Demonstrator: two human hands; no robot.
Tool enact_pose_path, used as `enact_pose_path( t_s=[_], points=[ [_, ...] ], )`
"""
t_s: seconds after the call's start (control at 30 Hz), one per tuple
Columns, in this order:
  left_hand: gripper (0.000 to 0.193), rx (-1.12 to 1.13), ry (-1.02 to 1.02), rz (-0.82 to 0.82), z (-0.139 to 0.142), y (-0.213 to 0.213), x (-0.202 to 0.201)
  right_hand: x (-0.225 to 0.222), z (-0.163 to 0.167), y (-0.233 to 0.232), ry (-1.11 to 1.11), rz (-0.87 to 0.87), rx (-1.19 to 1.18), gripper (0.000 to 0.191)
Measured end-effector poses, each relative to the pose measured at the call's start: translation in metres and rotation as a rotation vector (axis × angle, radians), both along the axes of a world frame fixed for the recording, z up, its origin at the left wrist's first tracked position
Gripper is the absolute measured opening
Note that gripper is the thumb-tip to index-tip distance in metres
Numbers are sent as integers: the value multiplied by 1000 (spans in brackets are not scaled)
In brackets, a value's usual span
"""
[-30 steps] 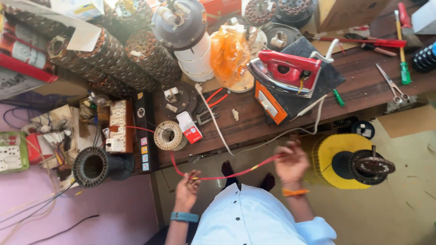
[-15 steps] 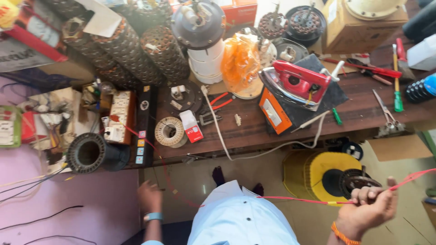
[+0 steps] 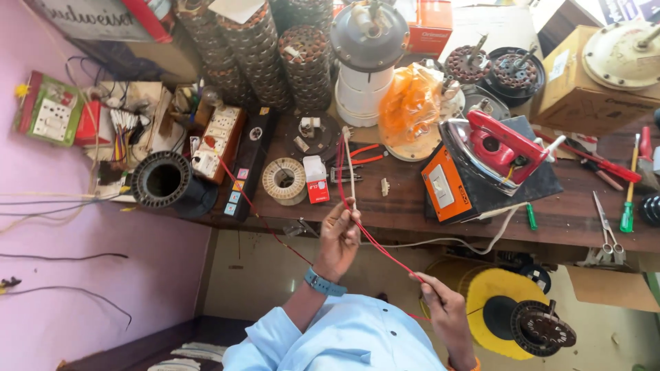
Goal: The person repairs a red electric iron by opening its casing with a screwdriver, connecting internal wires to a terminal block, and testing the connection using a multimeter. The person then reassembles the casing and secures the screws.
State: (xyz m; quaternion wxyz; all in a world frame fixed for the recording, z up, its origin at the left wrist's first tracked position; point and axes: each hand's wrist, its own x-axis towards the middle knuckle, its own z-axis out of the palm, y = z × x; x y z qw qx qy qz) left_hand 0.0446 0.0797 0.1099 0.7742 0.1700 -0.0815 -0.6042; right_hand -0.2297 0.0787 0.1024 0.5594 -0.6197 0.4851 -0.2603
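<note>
While both my hands pinch 1 red wire (image 3: 375, 240) — L hand (image 3: 338, 237), R hand (image 3: 443, 309) — bench (image 3: 412, 206) holds 1 iron (image 3: 498, 148), 1 scissors (image 3: 605, 223).

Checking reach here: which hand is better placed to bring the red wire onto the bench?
Probably left: the left hand pinches the red wire at the bench edge; the right hand holds it lower, off the bench.
</note>
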Motion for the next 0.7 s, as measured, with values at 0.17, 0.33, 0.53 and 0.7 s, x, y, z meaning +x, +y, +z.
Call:
enact_pose_path(
  t_s=[0.17,0.33,0.53,0.7],
  points=[
    [25,155,-235,21,-31,4,2,-74,-56,-5,-164,83,411,37],
    [26,242,-312,-181,-33,1,-29,-84,-36,-26,-86,375,386,36],
    [25,263,-391,-262,-37,0,-92,17,9,-31,-106,-21,142,24],
    [23,240,-701,9,-47,-10,-103,50,21,-21,-303,-269,61,15]
  ],
)
